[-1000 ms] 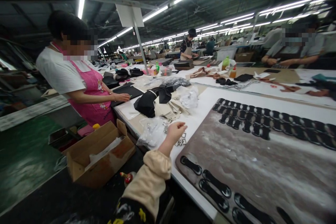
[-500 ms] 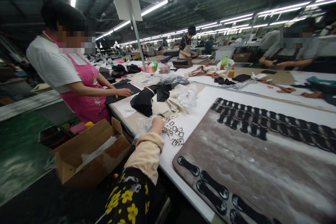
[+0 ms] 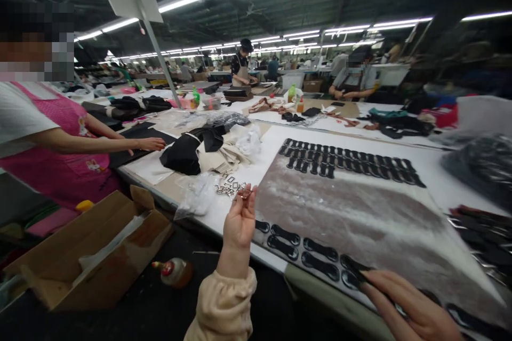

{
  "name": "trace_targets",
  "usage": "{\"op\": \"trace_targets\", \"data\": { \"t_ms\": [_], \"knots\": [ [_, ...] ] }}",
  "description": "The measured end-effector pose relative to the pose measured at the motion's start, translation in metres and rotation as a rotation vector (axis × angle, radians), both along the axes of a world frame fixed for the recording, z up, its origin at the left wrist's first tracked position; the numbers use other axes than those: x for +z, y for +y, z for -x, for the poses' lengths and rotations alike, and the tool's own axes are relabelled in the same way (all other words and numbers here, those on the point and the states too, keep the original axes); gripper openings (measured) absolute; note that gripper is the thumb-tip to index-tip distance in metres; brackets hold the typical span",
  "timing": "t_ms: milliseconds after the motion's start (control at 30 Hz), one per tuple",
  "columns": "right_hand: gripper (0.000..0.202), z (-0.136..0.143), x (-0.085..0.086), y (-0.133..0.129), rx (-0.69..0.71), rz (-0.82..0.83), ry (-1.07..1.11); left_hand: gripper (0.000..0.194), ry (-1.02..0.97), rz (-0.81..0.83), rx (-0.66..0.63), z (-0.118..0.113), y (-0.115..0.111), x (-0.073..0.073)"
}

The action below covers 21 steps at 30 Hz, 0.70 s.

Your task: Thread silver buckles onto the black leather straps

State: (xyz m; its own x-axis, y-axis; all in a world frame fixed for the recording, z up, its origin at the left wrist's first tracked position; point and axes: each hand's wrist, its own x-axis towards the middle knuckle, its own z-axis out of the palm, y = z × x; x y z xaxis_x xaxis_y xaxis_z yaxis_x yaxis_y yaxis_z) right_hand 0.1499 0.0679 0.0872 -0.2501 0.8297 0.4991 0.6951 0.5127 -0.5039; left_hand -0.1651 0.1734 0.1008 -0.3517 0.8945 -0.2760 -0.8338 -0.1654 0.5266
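My left hand (image 3: 240, 221) is raised over the table, its fingertips pinched on a metal rectangular ring (image 3: 248, 192). Just behind it lies a loose pile of similar metal rings (image 3: 227, 187) on the white surface. At the lower right, my right hand (image 3: 412, 303) has thumb and fingers closed on the end of a black bone-shaped piece (image 3: 354, 265), close over the brown board (image 3: 320, 213). Other glossy black bone-shaped pieces (image 3: 320, 265) lie along the board's near edge, and more form rows along its far side.
An open cardboard box (image 3: 100, 256) and a glue bottle (image 3: 178, 272) are at the lower left. Clear plastic bags (image 3: 196, 194) and black and cream fabric pieces (image 3: 188, 153) lie left of the board. A co-worker in a pink apron (image 3: 60, 133) stands at the left.
The view has swung right. My left hand has lifted from the pile with a metal ring. My right hand has come into view, holding a black piece.
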Motion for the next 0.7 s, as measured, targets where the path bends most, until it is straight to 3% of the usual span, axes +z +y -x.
{"op": "trace_targets", "data": {
  "t_ms": [67,167,300,400,500,600,700],
  "knots": [
    [0.020,0.002,0.011,-0.010,-0.033,-0.029,0.012,0.019,0.028,-0.164,0.007,-0.023,-0.023,0.009],
    [0.018,0.004,0.019,-0.027,-0.088,-0.065,0.045,0.007,0.347,-0.363,0.089,-0.052,-0.055,0.018],
    [0.016,0.011,0.033,-0.046,-0.062,-0.089,0.119,0.014,0.787,-0.420,0.258,-0.082,-0.089,0.020],
    [0.021,0.019,0.049,-0.051,-0.012,-0.091,0.184,0.020,0.904,-0.438,0.210,-0.098,-0.102,0.017],
    [0.022,0.021,0.060,-0.049,-0.010,-0.106,0.239,0.013,0.747,-0.396,0.076,-0.114,-0.100,0.016],
    [0.019,0.013,0.062,-0.042,-0.051,-0.083,0.306,0.005,0.301,-0.223,-0.090,-0.132,-0.082,0.019],
    [0.014,-0.001,0.055,-0.025,-0.078,-0.031,0.366,0.010,-0.019,0.018,-0.224,-0.148,-0.055,0.020]
  ]
}}
